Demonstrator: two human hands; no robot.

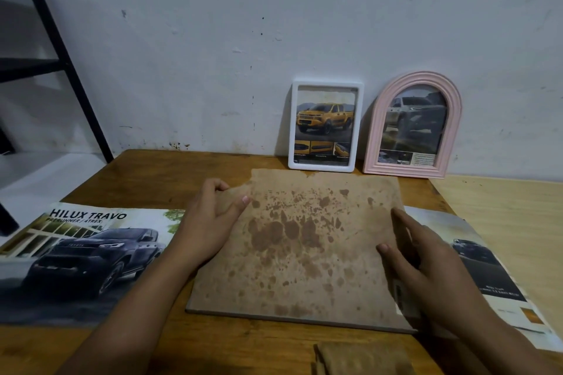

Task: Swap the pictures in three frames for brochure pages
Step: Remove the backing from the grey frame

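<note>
Hands flank the stained brown backing board [304, 250] at the wooden table's [146, 170] near edge; left hand [210, 222] pinches its far-left corner; right hand [426, 265] rests flat, unclenched, along its right side.

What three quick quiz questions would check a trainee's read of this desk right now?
1. True or false: the white frame and the pink arched frame both lean against the wall.
2. What lies under both hands?
3. Which hand curls over an edge: A left, B right?

Key:
1. True.
2. The stained brown backing board.
3. A; the left hand grips the board's left edge, the right hand lies flat on its right side.
</note>
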